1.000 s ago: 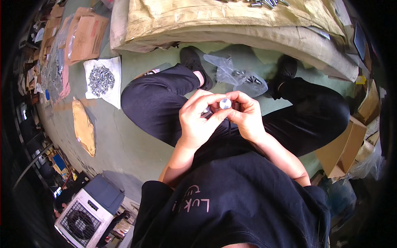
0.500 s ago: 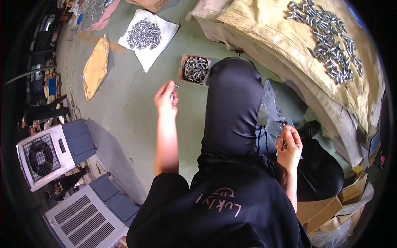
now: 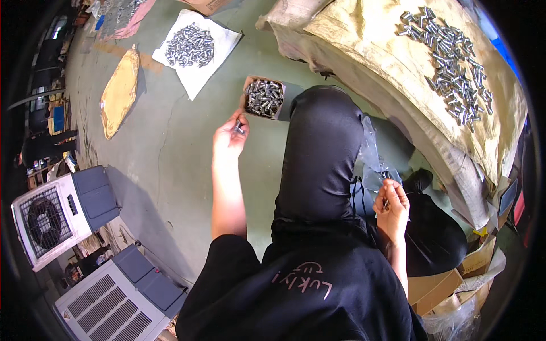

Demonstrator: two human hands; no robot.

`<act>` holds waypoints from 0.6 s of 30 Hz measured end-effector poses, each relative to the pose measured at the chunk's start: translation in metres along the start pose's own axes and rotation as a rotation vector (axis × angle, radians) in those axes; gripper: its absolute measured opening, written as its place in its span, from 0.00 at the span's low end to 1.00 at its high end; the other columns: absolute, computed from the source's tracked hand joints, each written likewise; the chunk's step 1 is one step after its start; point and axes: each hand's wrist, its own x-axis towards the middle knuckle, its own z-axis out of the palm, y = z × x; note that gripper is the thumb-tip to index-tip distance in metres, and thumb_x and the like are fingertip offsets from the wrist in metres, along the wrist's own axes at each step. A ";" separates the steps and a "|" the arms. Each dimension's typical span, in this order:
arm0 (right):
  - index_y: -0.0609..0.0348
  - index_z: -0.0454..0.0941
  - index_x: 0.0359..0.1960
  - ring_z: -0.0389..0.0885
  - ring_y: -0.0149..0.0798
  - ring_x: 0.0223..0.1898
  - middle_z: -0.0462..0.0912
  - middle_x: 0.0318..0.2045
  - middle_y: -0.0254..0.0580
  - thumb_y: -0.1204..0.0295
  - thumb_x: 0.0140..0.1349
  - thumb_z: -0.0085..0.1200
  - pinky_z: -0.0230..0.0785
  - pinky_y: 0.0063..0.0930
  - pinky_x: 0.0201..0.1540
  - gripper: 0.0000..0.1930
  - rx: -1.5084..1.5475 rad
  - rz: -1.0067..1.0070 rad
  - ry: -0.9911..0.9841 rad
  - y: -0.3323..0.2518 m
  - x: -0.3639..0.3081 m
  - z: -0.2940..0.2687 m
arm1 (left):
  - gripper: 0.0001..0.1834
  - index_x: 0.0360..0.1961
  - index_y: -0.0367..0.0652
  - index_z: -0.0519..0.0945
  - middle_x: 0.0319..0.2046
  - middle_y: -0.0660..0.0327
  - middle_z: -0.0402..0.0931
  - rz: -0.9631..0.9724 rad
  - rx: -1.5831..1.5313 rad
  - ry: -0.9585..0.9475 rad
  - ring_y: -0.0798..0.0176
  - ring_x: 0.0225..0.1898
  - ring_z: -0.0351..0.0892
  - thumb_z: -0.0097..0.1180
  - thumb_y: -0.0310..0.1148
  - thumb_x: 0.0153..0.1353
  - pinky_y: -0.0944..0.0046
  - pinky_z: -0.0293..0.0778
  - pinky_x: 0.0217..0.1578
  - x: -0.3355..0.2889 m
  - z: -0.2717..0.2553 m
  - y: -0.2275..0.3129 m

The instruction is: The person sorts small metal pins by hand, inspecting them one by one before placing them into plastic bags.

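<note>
Bolts (image 3: 265,98) fill the box (image 3: 246,94) just beside our left hand (image 3: 228,137), whose curled fingers hold a metal piece (image 3: 239,130). Our right hand (image 3: 392,211) pinches a small part (image 3: 387,204) near the bag (image 3: 371,149), likely fingertip-held for control. Box probably sits there so we reach it easily.

In left hand (image 3: 227,140): short, silvery metal hardware (image 3: 239,130), partly covered, count unclear, toward eleven o'clock from view centre.
In right hand (image 3: 393,213): small metal piece (image 3: 386,204), mostly hidden, between three and four o'clock.
At twelve o'clock: silvery metal cylinders (image 3: 264,98), heaped in open brown cardboard box (image 3: 246,94).
</note>
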 end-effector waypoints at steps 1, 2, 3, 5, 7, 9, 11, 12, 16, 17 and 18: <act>0.60 0.73 0.35 0.58 0.25 0.13 0.67 0.18 0.31 0.71 0.59 0.47 0.47 0.18 0.15 0.07 0.019 0.021 0.010 -0.002 -0.001 0.000 | 0.18 0.51 0.29 0.62 0.34 0.51 0.68 -0.033 -0.036 -0.103 0.59 0.29 0.68 0.39 0.22 0.58 0.65 0.67 0.27 -0.023 0.021 0.001; 0.60 0.73 0.36 0.62 0.26 0.19 0.68 0.22 0.32 0.67 0.60 0.46 0.52 0.21 0.20 0.10 0.107 0.086 -0.074 -0.004 -0.002 -0.004 | 0.18 0.51 0.29 0.62 0.34 0.51 0.68 -0.001 0.028 -0.162 0.61 0.29 0.69 0.39 0.23 0.59 0.67 0.67 0.25 -0.051 0.046 -0.001; 0.61 0.71 0.39 0.63 0.29 0.25 0.67 0.26 0.35 0.59 0.61 0.44 0.56 0.24 0.26 0.16 0.187 0.186 -0.113 -0.010 -0.004 0.002 | 0.18 0.50 0.29 0.62 0.34 0.51 0.69 0.031 0.087 -0.219 0.63 0.28 0.69 0.39 0.23 0.59 0.69 0.67 0.24 -0.077 0.067 -0.004; 0.64 0.67 0.46 0.70 0.38 0.38 0.72 0.36 0.43 0.47 0.60 0.35 0.62 0.32 0.41 0.30 0.355 0.306 -0.208 -0.019 0.001 0.007 | 0.17 0.50 0.29 0.63 0.34 0.51 0.70 -0.024 0.236 -0.341 0.66 0.26 0.69 0.39 0.24 0.60 0.72 0.65 0.21 -0.094 0.094 -0.025; 0.67 0.66 0.48 0.70 0.46 0.47 0.72 0.44 0.51 0.44 0.58 0.34 0.61 0.41 0.50 0.34 0.567 0.331 -0.389 -0.020 0.002 0.008 | 0.16 0.49 0.31 0.65 0.30 0.52 0.72 0.017 0.496 -0.477 0.73 0.16 0.65 0.38 0.29 0.62 0.79 0.59 0.13 -0.128 0.122 -0.048; 0.70 0.63 0.51 0.69 0.48 0.49 0.70 0.46 0.54 0.42 0.57 0.35 0.59 0.45 0.52 0.37 0.725 0.350 -0.449 -0.020 0.001 0.011 | 0.17 0.49 0.32 0.66 0.27 0.53 0.73 -0.008 0.611 -0.573 0.75 0.12 0.62 0.39 0.32 0.63 0.79 0.57 0.11 -0.145 0.136 -0.081; 0.70 0.62 0.51 0.69 0.48 0.49 0.70 0.47 0.54 0.41 0.56 0.35 0.60 0.44 0.52 0.39 0.801 0.359 -0.446 -0.020 -0.002 0.008 | 0.19 0.50 0.34 0.65 0.28 0.54 0.74 -0.098 0.705 -0.644 0.77 0.12 0.61 0.40 0.37 0.63 0.79 0.56 0.10 -0.151 0.141 -0.116; 0.70 0.62 0.51 0.69 0.47 0.48 0.70 0.47 0.53 0.41 0.56 0.34 0.60 0.44 0.52 0.38 0.826 0.341 -0.460 -0.021 -0.005 0.005 | 0.19 0.50 0.35 0.64 0.28 0.54 0.74 -0.123 0.756 -0.668 0.77 0.12 0.61 0.40 0.37 0.63 0.80 0.55 0.10 -0.154 0.144 -0.135; 0.67 0.67 0.49 0.72 0.38 0.41 0.73 0.44 0.49 0.47 0.60 0.35 0.64 0.34 0.46 0.31 0.799 0.236 -0.410 -0.027 -0.012 -0.010 | 0.19 0.53 0.37 0.62 0.30 0.57 0.73 -0.047 0.896 -0.792 0.80 0.12 0.61 0.37 0.37 0.64 0.81 0.55 0.10 -0.164 0.152 -0.188; 0.67 0.67 0.49 0.72 0.38 0.41 0.73 0.44 0.49 0.47 0.60 0.35 0.64 0.34 0.46 0.31 0.819 0.224 -0.407 -0.024 -0.011 -0.016 | 0.19 0.53 0.37 0.62 0.30 0.57 0.73 -0.055 0.915 -0.801 0.80 0.12 0.61 0.37 0.37 0.64 0.81 0.55 0.10 -0.164 0.153 -0.194; 0.66 0.69 0.47 0.71 0.33 0.37 0.74 0.42 0.45 0.52 0.60 0.39 0.64 0.29 0.42 0.27 0.558 0.100 -0.404 -0.022 -0.011 -0.022 | 0.20 0.53 0.37 0.61 0.31 0.57 0.73 -0.036 0.937 -0.792 0.80 0.12 0.61 0.37 0.38 0.64 0.81 0.55 0.10 -0.165 0.153 -0.200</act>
